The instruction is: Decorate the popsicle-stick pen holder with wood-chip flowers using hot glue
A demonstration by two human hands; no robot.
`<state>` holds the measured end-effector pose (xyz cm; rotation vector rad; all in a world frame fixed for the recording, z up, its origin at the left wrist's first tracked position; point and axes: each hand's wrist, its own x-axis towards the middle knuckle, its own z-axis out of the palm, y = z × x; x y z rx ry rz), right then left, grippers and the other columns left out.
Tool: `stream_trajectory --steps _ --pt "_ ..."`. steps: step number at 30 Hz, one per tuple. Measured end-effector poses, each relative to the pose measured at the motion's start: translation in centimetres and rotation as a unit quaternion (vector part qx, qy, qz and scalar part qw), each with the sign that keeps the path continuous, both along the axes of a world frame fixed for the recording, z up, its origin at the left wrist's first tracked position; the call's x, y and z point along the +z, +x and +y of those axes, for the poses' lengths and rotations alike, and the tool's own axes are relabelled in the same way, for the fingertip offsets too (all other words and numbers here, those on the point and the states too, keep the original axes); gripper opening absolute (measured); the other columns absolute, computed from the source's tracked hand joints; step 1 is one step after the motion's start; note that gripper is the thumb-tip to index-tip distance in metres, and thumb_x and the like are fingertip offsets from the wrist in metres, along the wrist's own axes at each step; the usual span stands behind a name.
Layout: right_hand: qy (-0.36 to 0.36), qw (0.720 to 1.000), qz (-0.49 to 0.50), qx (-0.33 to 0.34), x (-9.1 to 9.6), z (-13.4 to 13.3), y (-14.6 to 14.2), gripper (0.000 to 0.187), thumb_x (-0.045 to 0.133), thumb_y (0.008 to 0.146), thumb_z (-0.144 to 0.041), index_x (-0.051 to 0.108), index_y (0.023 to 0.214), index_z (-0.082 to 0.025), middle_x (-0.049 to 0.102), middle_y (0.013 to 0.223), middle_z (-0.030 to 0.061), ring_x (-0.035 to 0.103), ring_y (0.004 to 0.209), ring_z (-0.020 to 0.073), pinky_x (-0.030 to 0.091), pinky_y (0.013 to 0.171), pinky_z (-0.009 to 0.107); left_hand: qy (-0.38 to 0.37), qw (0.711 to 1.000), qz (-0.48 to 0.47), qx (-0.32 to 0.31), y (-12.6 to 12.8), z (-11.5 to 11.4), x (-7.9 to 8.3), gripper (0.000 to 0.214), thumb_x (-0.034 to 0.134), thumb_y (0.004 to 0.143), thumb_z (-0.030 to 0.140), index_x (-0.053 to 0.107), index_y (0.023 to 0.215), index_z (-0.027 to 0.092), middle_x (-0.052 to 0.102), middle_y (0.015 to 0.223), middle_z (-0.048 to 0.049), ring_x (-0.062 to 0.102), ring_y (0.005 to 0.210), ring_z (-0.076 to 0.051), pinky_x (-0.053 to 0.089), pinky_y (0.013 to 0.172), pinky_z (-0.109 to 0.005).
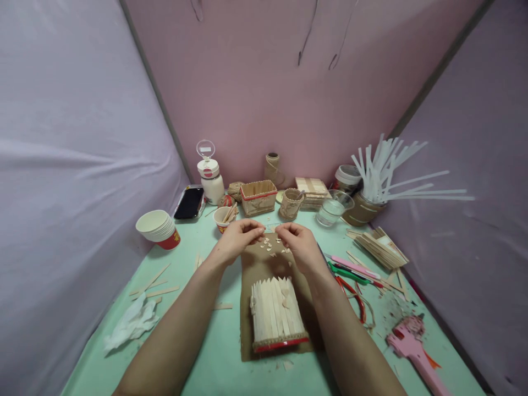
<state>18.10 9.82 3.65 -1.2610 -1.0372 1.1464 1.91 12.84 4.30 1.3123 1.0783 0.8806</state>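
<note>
Above the far end of a brown board, my left hand and my right hand face each other with a small gap between them. Each has thumb and forefinger pinched together; whatever lies in the fingertips is too small to name. Several pale wood chips are scattered on the board just below the fingers. Nearer to me lies a panel of wooden craft sticks with pointed far ends, a red strip and a braided trim along its near edge. Curved chips are on its right part.
A pink glue gun, scissors with red handles and a pink cutter lie at right. Paper cups and crumpled tissue are at left. Behind stand a stick basket, a glass bowl and white glue sticks.
</note>
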Motion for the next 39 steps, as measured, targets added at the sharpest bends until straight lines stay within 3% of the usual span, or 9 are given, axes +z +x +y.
stream_trajectory --steps 6,18,39 --pt "0.001 0.999 -0.037 0.023 0.41 -0.39 -0.24 0.02 0.068 0.065 -0.035 0.065 0.062 -0.016 0.057 0.059 -0.0015 0.045 0.058 0.0118 0.034 0.057 0.025 0.018 0.999 0.027 -0.023 -0.19 -0.32 0.79 0.021 0.069 0.07 0.035 0.066 0.076 0.014 0.063 0.068 -0.0009 0.054 0.064 -0.011 0.041 0.063 -0.025" --pt "0.006 0.998 -0.058 0.028 -0.06 -0.26 -0.13 0.018 0.066 0.066 -0.035 0.066 0.064 -0.017 0.061 0.064 0.0001 0.049 0.062 0.0136 0.037 0.06 0.025 0.01 0.999 0.024 -0.02 0.2 -0.57 0.89 0.02 0.07 0.066 0.034 0.067 0.068 0.014 0.061 0.063 -0.0015 0.052 0.06 -0.012 0.04 0.062 -0.026" --pt "-0.009 0.995 -0.07 0.074 0.38 -0.58 0.11 0.018 0.064 0.069 -0.034 0.066 0.064 -0.017 0.059 0.062 -0.0012 0.048 0.06 0.0128 0.035 0.059 0.025 -0.01 0.999 -0.005 -0.045 0.29 -0.76 1.01 0.021 0.073 0.066 0.029 0.066 0.078 0.014 0.061 0.07 -0.001 0.053 0.064 -0.01 0.041 0.062 -0.024"
